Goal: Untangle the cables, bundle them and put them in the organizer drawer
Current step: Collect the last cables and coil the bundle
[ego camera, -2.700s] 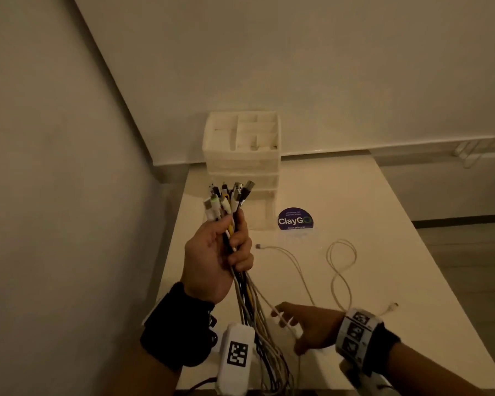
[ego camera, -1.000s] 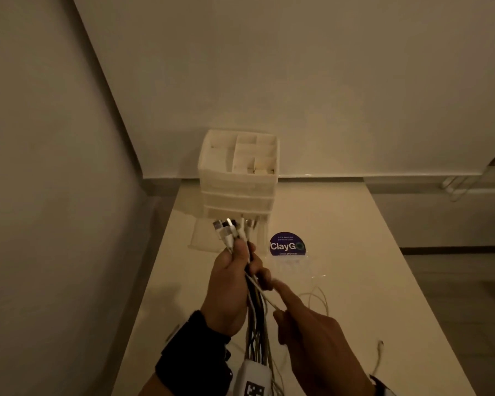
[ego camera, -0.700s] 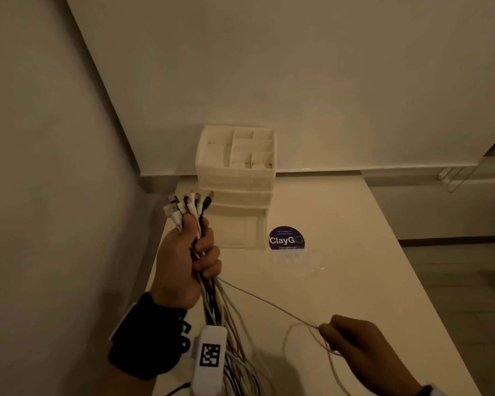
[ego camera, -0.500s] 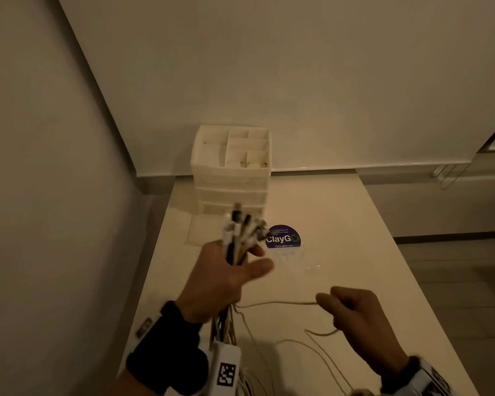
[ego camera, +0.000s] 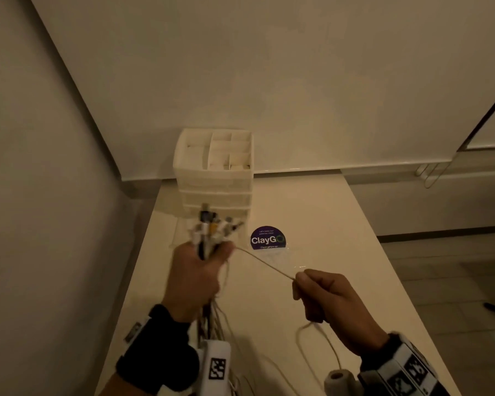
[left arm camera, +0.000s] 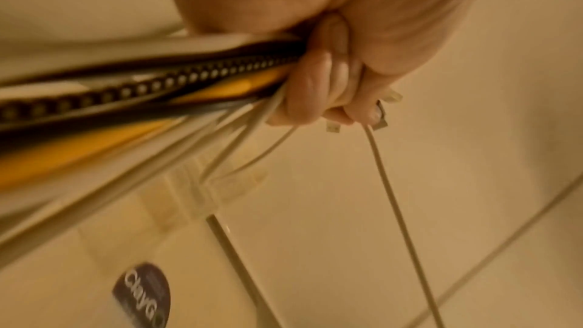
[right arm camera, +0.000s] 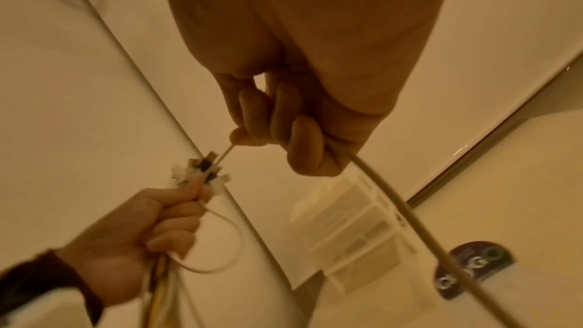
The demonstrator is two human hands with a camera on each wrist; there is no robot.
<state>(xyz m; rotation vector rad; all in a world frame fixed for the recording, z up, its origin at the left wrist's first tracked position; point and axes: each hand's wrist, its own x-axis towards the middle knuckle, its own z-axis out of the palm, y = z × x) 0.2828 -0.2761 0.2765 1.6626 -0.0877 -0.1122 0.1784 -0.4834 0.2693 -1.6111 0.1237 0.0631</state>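
White table (ego camera: pixel 312 212), set in a corner of 2 plain walls. 1 white drawer organizer (ego camera: pixel 215 170) at 12 o'clock; 1 purple sticker (ego camera: pixel 267 238) just beside it at 1 o'clock. 1 cable bundle (ego camera: pixel 212 232), connectors up, gripped in left hand (ego camera: pixel 196 278). 1 white cable (ego camera: pixel 265 262), taut from the bundle toward 3 o'clock, gripped in the right hand's (ego camera: pixel 329 298) curled fingers.

The organizer (ego camera: pixel 215 170) stood at the far end of the table (ego camera: pixel 326 224), near the middle of the frame, against the back wall. A sticker (ego camera: pixel 267 238) lay on the table just right of it. Lower left, the left hand (ego camera: pixel 196 277) held the cables (ego camera: pixel 212 230) in front of the organizer. Lower right, the right hand (ego camera: pixel 329 298) held one cable (ego camera: pixel 265 264) that ran between the hands.
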